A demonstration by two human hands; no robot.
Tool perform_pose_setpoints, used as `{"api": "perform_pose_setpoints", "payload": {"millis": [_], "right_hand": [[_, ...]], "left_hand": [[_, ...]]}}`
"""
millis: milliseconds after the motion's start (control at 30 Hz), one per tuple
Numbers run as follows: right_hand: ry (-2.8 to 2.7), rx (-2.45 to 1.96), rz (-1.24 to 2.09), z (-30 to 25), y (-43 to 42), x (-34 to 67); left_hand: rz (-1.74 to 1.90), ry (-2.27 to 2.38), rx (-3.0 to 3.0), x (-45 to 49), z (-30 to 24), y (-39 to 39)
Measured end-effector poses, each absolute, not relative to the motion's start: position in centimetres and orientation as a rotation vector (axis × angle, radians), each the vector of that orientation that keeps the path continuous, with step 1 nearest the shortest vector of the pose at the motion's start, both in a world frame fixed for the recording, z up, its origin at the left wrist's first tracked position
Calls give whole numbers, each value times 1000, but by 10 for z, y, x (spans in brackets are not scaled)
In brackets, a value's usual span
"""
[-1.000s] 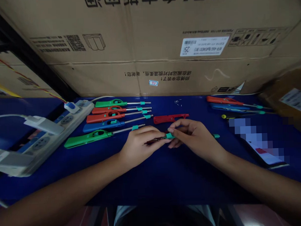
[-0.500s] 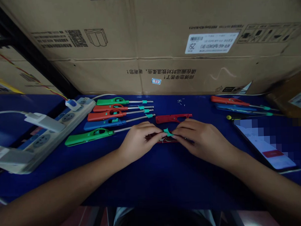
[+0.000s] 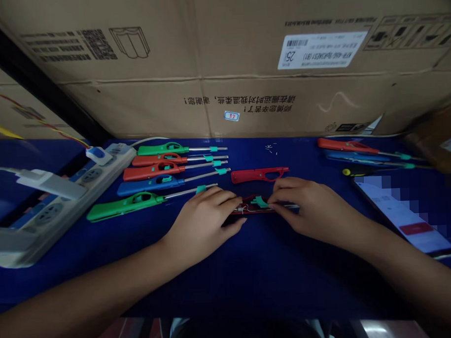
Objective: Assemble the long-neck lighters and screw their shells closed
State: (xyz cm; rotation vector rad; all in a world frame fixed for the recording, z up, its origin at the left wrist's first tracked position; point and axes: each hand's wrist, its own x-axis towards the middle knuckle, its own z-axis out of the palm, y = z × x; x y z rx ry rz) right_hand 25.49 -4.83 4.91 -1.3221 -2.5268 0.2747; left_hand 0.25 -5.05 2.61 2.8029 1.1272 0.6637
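On the blue table (image 3: 222,282), a red lighter half (image 3: 264,211) is lying with wires (image 3: 244,208) showing. The right hand (image 3: 304,205) is pinching green tape (image 3: 259,203) over it; the left hand (image 3: 201,224) is resting its fingers at the half's left end, its thumb standing apart from them. A red cover piece (image 3: 253,175) is lying just beyond, and 5 lighters (image 3: 149,171) are lying to the left.

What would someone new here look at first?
Probably the five bright lighters, green, orange-red and blue, in a row on the left beside the power strip. Next, in the middle, the left hand and right hand at an opened red lighter. The big box at the back has upside-down writing.
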Motion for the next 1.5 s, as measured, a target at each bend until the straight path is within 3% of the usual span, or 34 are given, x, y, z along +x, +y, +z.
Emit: {"api": "perform_pose_setpoints", "payload": {"millis": [533, 1500], "right_hand": [[-2452, -1281, 503, 46, -44, 254], [-2540, -1165, 394, 41, -41, 255]], "left_hand": [[602, 1084, 2829, 2, 24, -49], [587, 1086, 2815, 1, 24, -49]]}}
